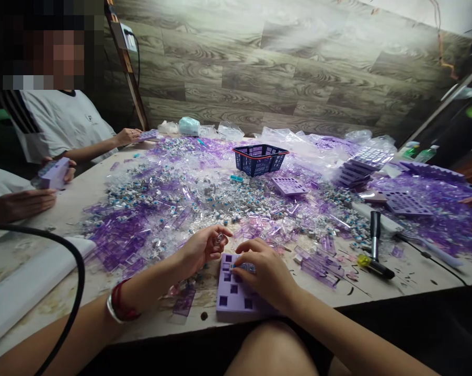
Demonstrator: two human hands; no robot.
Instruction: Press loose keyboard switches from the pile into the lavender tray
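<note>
A small clear plastic piece (219,238) sits between the curled fingers of my left hand (201,247), raised just beyond the upper left corner of a purple block (225,291). This block lies near the table's front edge and has rows of square holes. Over its upper right part is my right hand (267,272), thumb and fingers closed at a small clear piece (250,268) by the holes. My right hand hides much of the block's right side. Loose purple plastic strips (184,302) lie left of the block.
Heaps of small clear and blue parts (220,193) and purple strips (118,240) cover the table's middle. A dark basket (259,161) stands behind them. A black-handled tool (375,237) lies right. Two co-workers' hands (128,137) (20,203) hold purple blocks at left; a black cable (77,261) curves nearby.
</note>
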